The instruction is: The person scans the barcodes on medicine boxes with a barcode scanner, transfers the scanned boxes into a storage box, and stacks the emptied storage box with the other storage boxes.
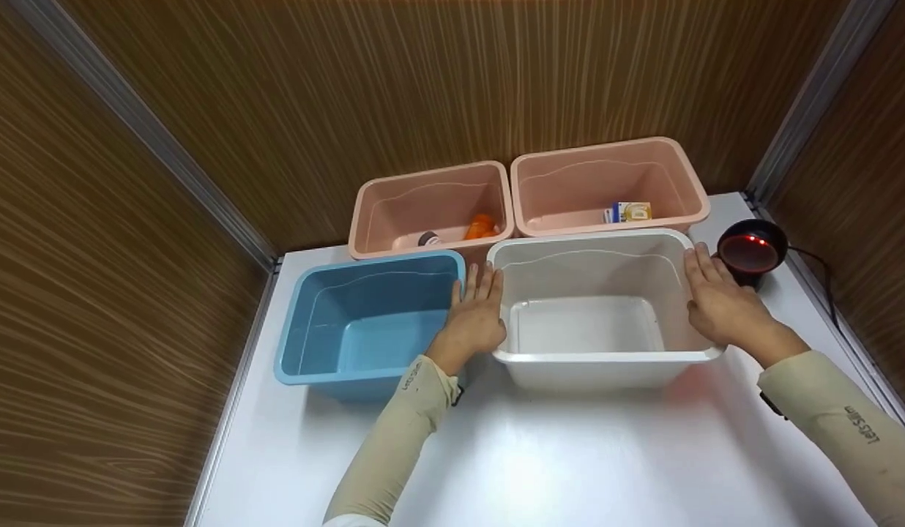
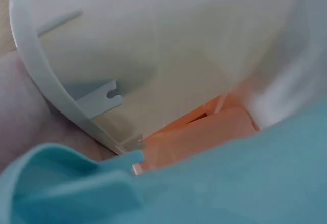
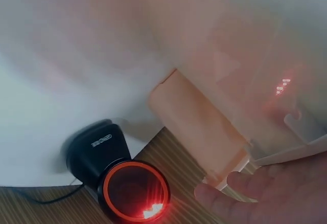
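A white plastic bin point(image 1: 584, 357) stands on the white table between both hands, its inside bare. The left hand point(image 1: 476, 318) lies along its left rim with fingers extended, in the gap beside the blue bin point(image 1: 350, 377). On the opposite side, the right hand point(image 1: 723, 304) rests against the right rim, fingers straight and pointing away. From the left wrist, the white bin's outer wall point(image 2: 168, 45) shows above the blue bin's rim point(image 2: 56, 155). The right wrist view has the fingers point(image 3: 219, 198) touching under the white bin's rim.
Two pink bins stand behind: the left one point(image 1: 423, 176) holds an orange bottle point(image 1: 482, 227) and a dark-capped item point(image 1: 428, 238); the right one point(image 1: 606, 150) holds a small box point(image 1: 632, 212). A black scanner point(image 1: 751, 247) with red lights and a cable stands near the right hand. Wood-patterned panels enclose the table.
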`<state>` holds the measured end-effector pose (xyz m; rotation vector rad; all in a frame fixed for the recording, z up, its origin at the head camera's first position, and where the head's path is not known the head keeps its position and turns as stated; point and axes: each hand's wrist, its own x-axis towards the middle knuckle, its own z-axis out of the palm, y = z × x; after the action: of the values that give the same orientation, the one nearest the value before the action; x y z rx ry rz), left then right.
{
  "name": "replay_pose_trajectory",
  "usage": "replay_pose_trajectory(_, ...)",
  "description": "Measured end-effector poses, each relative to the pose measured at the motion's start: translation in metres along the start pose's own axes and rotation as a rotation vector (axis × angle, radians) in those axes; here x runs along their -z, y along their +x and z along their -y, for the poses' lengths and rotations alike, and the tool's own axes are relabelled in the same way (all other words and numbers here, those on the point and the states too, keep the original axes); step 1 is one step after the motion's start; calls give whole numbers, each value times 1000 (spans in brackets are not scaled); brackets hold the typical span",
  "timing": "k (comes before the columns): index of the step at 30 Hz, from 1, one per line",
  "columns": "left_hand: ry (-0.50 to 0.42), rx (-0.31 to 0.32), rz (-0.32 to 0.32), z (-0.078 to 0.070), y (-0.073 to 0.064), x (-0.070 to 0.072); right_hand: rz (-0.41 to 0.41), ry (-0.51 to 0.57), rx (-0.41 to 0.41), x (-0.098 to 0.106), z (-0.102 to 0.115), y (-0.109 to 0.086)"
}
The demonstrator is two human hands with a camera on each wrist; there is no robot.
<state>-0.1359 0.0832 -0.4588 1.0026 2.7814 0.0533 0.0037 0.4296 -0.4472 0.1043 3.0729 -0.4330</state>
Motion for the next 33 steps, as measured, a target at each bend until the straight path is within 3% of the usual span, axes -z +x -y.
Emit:
replay_pose_trajectory(7,-51,1,0,1,-8,5,-18,108,-4,10,4,-10)
replay_pose_trajectory(18,-87,-27,-92,5,-26,30,-209,242,139,28,13,-27)
replay_pose_trajectory(27,-62,-33,-118,12,-38,56,-181,245,93,57,28,-29)
replay_pose_trajectory(33,-39,-27,-136,18,-44,72,-173,199,113,68,34,-22)
